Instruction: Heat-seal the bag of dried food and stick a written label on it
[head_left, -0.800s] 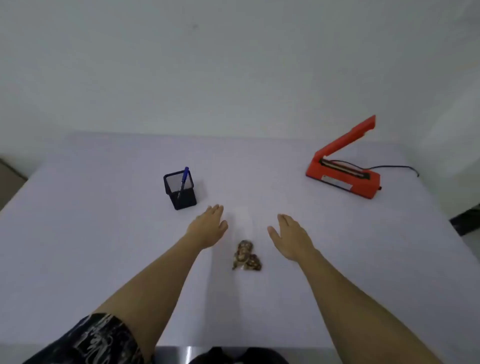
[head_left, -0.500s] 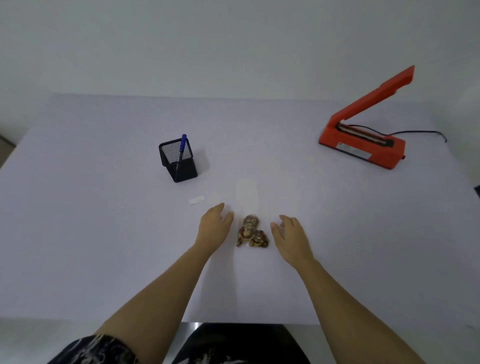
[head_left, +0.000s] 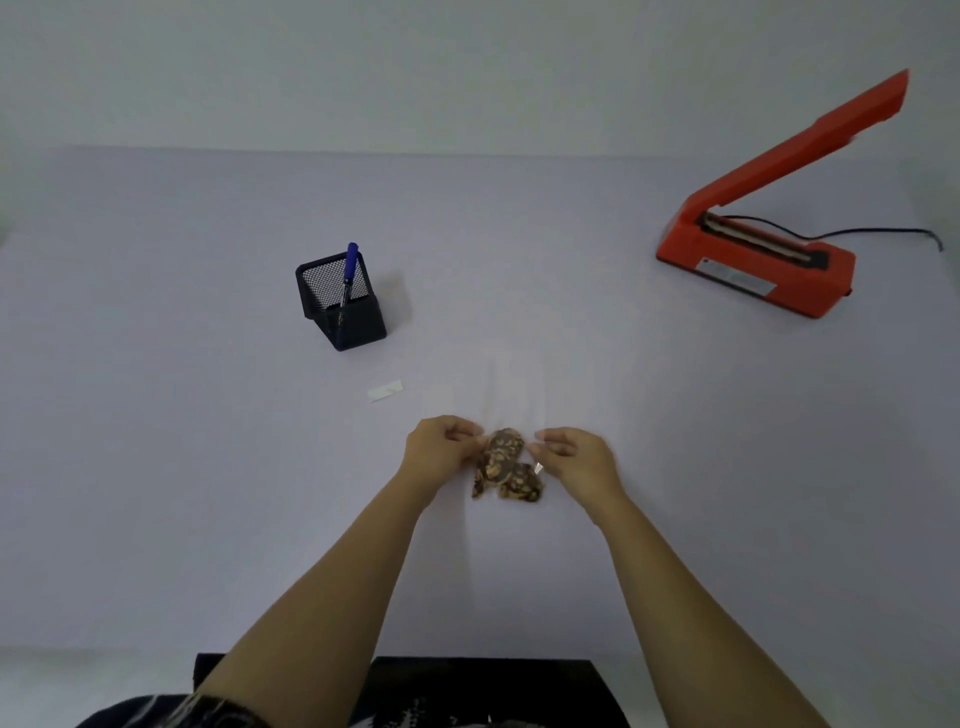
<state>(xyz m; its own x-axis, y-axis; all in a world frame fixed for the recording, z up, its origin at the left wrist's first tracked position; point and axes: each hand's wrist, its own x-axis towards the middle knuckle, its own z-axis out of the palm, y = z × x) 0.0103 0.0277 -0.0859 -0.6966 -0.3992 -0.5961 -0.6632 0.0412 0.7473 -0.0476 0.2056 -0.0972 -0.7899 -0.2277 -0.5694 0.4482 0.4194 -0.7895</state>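
A clear plastic bag (head_left: 511, 400) lies on the table, with brown dried food (head_left: 506, 465) bunched at its near end. My left hand (head_left: 441, 449) pinches the bag's left side and my right hand (head_left: 576, 457) pinches its right side, both beside the food. A small white label (head_left: 385, 391) lies flat to the left of the bag. Behind it, a blue pen (head_left: 349, 273) stands in a black mesh holder (head_left: 340, 301). The orange heat sealer (head_left: 758, 260) sits at the far right with its arm raised.
The white table (head_left: 156, 467) stretches wide on both sides. The sealer's black cord (head_left: 883, 231) trails off to the right. The table's near edge lies just in front of my body.
Both hands have closed in from flat beside the bag to pinching its two sides.
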